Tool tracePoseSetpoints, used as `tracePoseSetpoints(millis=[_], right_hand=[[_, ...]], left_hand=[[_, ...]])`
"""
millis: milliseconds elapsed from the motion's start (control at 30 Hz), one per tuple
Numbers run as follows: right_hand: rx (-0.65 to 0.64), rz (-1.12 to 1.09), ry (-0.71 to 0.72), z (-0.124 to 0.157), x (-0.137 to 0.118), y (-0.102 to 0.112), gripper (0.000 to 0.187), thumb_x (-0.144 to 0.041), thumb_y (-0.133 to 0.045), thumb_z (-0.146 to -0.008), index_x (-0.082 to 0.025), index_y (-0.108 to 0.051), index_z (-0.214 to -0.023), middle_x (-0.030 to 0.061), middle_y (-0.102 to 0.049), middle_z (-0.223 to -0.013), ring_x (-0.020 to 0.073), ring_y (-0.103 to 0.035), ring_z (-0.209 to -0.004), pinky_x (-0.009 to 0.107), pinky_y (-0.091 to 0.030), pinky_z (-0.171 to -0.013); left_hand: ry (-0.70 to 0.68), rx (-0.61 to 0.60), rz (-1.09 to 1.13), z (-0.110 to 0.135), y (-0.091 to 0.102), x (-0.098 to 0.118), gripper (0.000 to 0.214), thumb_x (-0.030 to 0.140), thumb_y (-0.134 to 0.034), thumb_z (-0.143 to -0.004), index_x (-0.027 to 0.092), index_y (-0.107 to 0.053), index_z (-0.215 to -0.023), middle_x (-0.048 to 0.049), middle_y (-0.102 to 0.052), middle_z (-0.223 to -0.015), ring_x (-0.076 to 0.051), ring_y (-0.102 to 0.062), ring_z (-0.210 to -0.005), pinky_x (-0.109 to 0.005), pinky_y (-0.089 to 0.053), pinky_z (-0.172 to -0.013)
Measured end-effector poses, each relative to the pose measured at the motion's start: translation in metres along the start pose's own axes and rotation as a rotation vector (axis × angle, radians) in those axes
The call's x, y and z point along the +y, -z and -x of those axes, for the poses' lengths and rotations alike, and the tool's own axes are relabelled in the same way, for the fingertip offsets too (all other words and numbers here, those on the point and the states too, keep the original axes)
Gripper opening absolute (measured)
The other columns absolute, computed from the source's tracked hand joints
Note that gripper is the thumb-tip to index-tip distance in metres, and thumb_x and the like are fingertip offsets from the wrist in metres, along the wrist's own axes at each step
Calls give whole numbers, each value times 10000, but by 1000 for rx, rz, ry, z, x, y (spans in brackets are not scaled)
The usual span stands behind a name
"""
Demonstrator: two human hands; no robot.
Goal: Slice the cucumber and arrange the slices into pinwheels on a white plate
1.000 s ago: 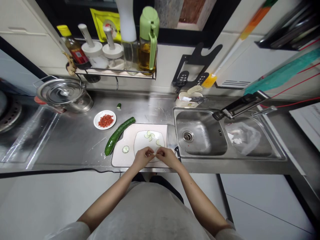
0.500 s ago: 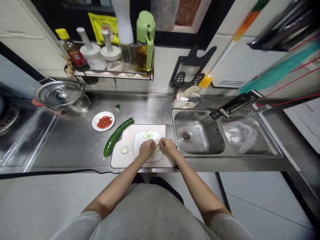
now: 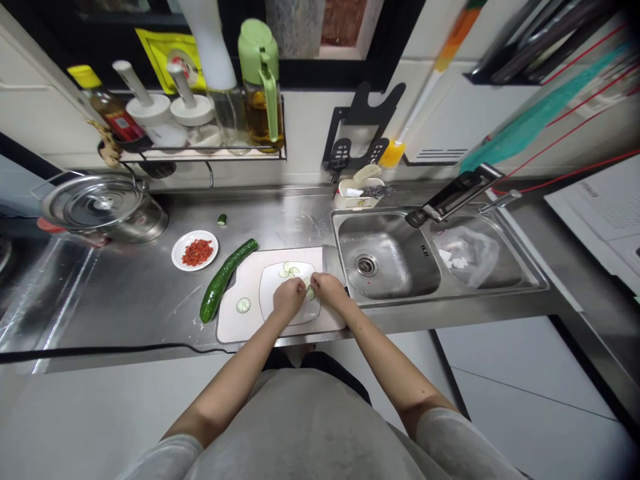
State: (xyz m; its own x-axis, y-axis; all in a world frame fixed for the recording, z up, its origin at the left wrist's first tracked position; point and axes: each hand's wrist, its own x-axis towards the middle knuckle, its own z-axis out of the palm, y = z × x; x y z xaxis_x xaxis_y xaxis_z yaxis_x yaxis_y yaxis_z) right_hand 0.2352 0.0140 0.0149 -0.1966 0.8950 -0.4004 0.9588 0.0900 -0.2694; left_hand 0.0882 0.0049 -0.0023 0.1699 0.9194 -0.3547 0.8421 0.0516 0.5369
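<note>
A stainless-steel kitchen bench (image 3: 135, 293) carries, close to its front edge, a cutting board (image 3: 235, 328) with a white plate (image 3: 269, 288) on it. A whole cucumber (image 3: 225, 280) lies along the board's left edge; a round slice (image 3: 243, 305) rests between it and the plate. Thin cucumber slices (image 3: 287, 271) sit at the plate's far edge. Over its right side, the left hand (image 3: 291, 297) and right hand (image 3: 327, 291) nearly meet, fingers curled toward thumbs. Another slice (image 3: 311, 293) shows just below the fingertips; whether either hand grips one, I cannot tell.
</note>
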Motion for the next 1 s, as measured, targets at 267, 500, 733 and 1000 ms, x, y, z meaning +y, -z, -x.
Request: tracePoseSetpoints(millis=[267, 500, 733, 1000], right_hand=[[3, 43, -4, -1, -2, 0, 185, -251, -464, -918, -182, -602, -1019, 93, -666, -1005, 188, -592, -912, 251, -354, -717], [31, 53, -50, 0, -3, -1, 183, -269, -496, -901, -183, -580, -1039, 97, -665, -1005, 199, -591, -900, 259, -344, -687], [205, -134, -174, 18, 11, -5, 190, -269, -418, -932, -207, -587, -992, 44, -678, -916, 155, -584, -805, 240, -304, -648], [184, -226, -259, 41, -2, -30, 113, -265, -480, -903, -214, -560, -965, 23, -665, -839, 146, -584, -767, 232, -263, -600]], left_hand=[[-56, 62, -40, 1, -3, -2, 95, 258, -561, -826, 222, -635, -872, -23, -634, -914, -171, -564, -885, -265, -384, -684], [-240, 139, -92, 1, -12, -9, 155, 249, -498, -877, 222, -651, -880, -47, -584, -936, -179, -523, -938, -260, -398, -709], [-272, 113, -128, 2, -10, -9, 169, 235, -487, -877, 227, -655, -889, -48, -591, -922, -175, -524, -919, -256, -398, -689], [-240, 78, -92, 3, -7, -4, 154, 233, -511, -865, 224, -655, -919, -43, -617, -950, -177, -535, -961, -265, -417, -764]])
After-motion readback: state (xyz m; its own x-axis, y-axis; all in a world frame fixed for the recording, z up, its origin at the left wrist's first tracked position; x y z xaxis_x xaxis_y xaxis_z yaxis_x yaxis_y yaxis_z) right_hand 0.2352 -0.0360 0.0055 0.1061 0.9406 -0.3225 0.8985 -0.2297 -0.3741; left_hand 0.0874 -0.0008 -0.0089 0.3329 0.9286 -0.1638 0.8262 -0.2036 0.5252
